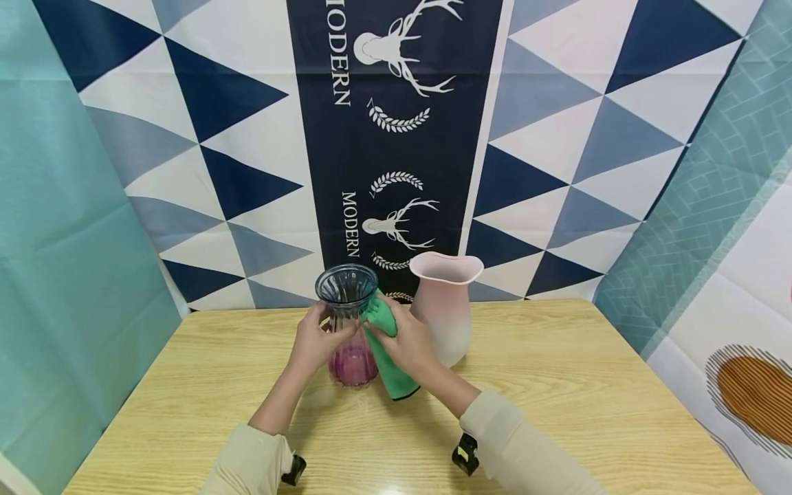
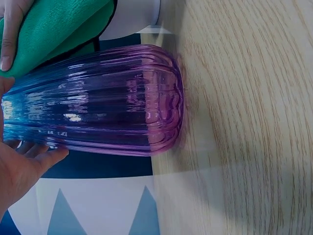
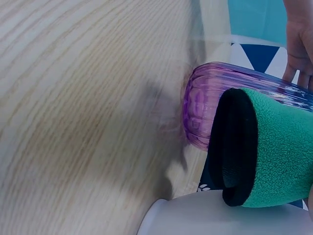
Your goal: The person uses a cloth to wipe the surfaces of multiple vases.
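Note:
A ribbed glass vase (image 1: pixel 354 364), blue at the flared rim and pink-purple at the base, stands upright on the table. My left hand (image 1: pixel 314 338) grips its neck from the left, thumb in front. On the other side my right hand (image 1: pixel 407 338) holds a green cloth (image 1: pixel 396 375) against the vase just below the rim; the cloth hangs down beside the glass. In the left wrist view the vase (image 2: pixel 98 103) has its base on the wood, with the cloth (image 2: pixel 63 32) along its upper part. The right wrist view shows the cloth's black-edged fold (image 3: pixel 281 152) in front of the vase (image 3: pixel 205 105).
Just right of the cloth stands a pink and white vase (image 1: pixel 442 309) with a wavy rim, close behind my right hand. The wooden table (image 1: pixel 557 385) ends at a patterned cloth backdrop (image 1: pixel 247 172). A teal curtain (image 1: pixel 68 227) hangs on the left.

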